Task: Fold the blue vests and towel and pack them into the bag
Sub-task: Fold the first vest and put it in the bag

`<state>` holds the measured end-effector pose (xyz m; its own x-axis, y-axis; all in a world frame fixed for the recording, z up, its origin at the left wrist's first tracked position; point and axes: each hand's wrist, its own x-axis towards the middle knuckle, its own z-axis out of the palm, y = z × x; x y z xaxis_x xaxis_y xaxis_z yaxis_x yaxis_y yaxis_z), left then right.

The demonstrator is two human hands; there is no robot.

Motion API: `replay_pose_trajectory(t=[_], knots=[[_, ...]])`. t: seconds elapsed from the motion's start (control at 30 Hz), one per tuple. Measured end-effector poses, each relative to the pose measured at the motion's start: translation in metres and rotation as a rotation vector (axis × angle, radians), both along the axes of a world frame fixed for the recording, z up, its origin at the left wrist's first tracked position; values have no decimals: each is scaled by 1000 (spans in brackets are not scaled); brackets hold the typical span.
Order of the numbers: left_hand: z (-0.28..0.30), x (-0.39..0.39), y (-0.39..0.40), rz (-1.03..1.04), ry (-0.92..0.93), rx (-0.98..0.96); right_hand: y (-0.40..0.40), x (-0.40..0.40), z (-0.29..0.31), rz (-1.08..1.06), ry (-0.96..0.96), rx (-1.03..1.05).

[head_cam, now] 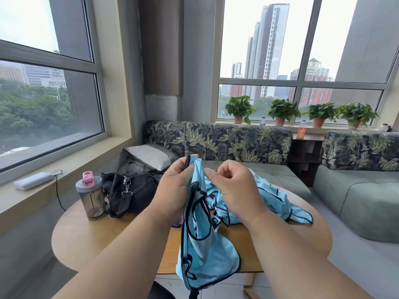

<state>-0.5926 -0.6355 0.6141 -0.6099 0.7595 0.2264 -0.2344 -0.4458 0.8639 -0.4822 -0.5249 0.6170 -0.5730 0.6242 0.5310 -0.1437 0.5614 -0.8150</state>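
The person holds one blue vest (205, 253) up over the round wooden table (86, 240), at the centre of the view. The left hand (177, 186) pinches the vest's dark-trimmed top edge between thumb and fingers, and the cloth hangs down from there toward six o'clock, its lower part draped past the near table edge. The right hand (233, 190), just beside the left at about three o'clock from it, has its fingers curled in and its thumb against the same vest near the top; whether it truly grips the fabric or only touches it cannot be told. The two hands are close together but not touching. More blue vests (278, 201) lie crumpled on the tabletop behind the right hand, spreading toward three o'clock. The black bag (131, 190) sits on the table at about nine o'clock from the hands, its strap clip hanging down its front. Just beside the bag, further toward nine o'clock, stands a grey water bottle (90, 197) with a pink lid clasp. A white power bank (32, 180) rests on the window ledge at far nine o'clock. A leaf-patterned sofa (226, 141) runs behind the table at twelve o'clock, with potted plants (282, 111) on the sill above it.
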Motion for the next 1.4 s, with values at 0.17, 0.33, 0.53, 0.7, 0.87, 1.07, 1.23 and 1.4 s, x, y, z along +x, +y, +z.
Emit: replay_pose_trajectory(t=[0.17,0.33,0.53,0.7,0.87,1.07,1.23,1.4], knots=[[0,-6,1,145,-8,7,-17,4,-22,122,-71,-58],[-5,-8,3,153,-71,54,-28,-7,-44,135,-133,-82],[-6,-9,-1,115,-105,79,-28,-13,-45,27,-92,-87],[-5,-9,-2,124,-119,108,-36,-13,-48,-58,-45,-116],[-8,-10,-1,151,-91,70,-39,-13,-50,17,-27,-229],[-10,-8,1,167,-85,60,-41,-16,-53,-30,50,-367],[-14,-5,2,153,-76,56,-43,-13,-49,26,84,-389],[-16,-1,2,111,-82,61,-47,-13,-44,103,124,-389]])
